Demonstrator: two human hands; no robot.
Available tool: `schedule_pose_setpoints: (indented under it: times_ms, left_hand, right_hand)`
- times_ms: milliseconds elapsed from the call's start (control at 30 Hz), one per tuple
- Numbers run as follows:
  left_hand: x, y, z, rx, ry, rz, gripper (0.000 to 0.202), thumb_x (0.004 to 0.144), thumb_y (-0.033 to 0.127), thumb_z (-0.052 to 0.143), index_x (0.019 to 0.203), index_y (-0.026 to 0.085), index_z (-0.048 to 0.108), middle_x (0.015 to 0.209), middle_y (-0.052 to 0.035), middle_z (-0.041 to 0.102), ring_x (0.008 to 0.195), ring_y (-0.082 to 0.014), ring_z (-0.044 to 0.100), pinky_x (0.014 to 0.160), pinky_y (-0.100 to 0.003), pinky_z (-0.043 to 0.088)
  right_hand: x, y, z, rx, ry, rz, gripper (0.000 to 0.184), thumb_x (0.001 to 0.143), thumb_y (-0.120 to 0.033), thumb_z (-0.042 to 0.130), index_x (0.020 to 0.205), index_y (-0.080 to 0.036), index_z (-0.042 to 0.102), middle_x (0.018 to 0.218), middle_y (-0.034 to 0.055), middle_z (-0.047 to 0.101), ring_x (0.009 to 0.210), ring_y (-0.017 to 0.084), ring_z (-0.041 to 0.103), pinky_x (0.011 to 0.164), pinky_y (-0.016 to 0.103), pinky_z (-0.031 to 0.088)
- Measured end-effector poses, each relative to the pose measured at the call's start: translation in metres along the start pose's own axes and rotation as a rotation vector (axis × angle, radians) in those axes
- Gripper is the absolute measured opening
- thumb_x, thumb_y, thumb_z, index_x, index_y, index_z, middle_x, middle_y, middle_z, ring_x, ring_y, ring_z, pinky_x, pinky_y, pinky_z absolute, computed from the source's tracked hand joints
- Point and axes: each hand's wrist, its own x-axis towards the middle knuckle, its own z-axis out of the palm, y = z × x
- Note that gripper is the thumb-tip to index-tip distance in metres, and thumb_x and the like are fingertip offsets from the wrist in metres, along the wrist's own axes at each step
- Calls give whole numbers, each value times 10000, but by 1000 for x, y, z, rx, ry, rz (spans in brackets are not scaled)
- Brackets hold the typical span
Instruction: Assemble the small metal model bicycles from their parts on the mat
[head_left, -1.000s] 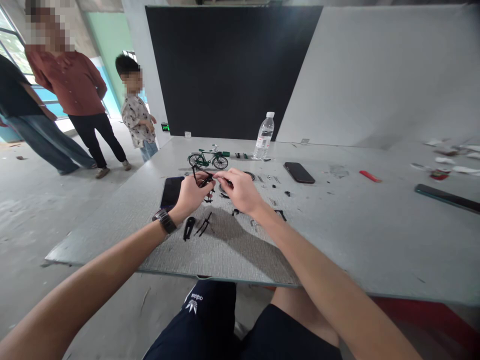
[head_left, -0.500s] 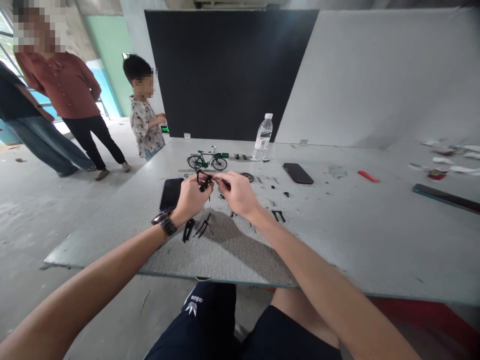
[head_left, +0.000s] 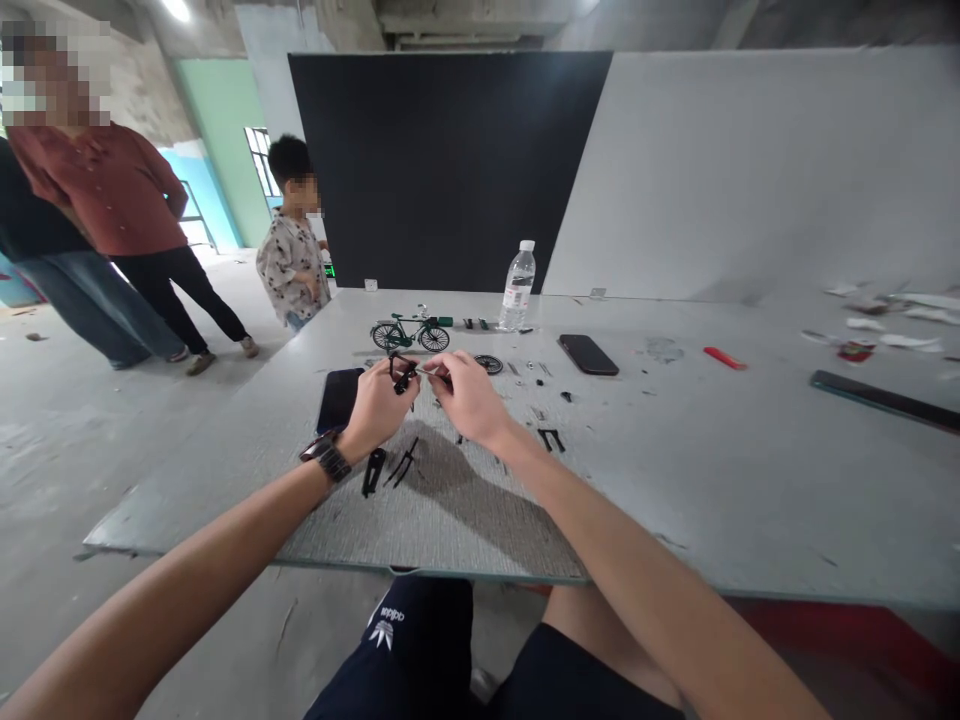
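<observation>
My left hand (head_left: 381,402) is closed round a small black model bicycle frame (head_left: 403,374), held just above the grey table (head_left: 675,470). My right hand (head_left: 469,396) pinches a thin part that meets the frame from the right. A black fork (head_left: 405,462) and a black curved piece (head_left: 373,471) lie on the table below my left hand. More small parts (head_left: 551,439) lie to the right of my right wrist. A finished green model bicycle (head_left: 409,332) stands farther back.
A dark phone (head_left: 338,398) lies left of my hands and another phone (head_left: 588,354) right of them. A water bottle (head_left: 517,286) stands at the back, a loose black wheel (head_left: 488,364) nearby. A red tool (head_left: 724,358) lies at the right. Three people (head_left: 289,250) stand left of the table.
My head has tilted up a little, so everything sits lower in view. My hands stay together on the frame. The small person at the left has stepped closer to the table.
</observation>
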Motion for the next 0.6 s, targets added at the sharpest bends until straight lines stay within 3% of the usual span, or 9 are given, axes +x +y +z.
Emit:
schedule_pose_setpoints:
  times_ms: [333, 600]
  left_hand:
    - [-1, -2, 2, 3, 17, 11, 161, 841, 139, 675, 983, 191, 732, 922, -56, 782, 843, -210, 728, 857, -344, 573]
    - [0, -4, 2, 32, 22, 51, 147, 850, 140, 672, 975, 193, 729, 967, -62, 780, 859, -209, 725, 854, -338, 569]
  right_hand:
    - [-2, -4, -3, 46, 5, -21, 137, 1050, -287, 439, 1021, -208, 547, 886, 68, 662, 786, 203, 610, 709, 339, 458]
    - [-3, 0, -1, -19, -9, -17, 142, 994, -206, 476, 1123, -202, 534, 1095, 139, 619, 927, 233, 606, 748, 357, 489]
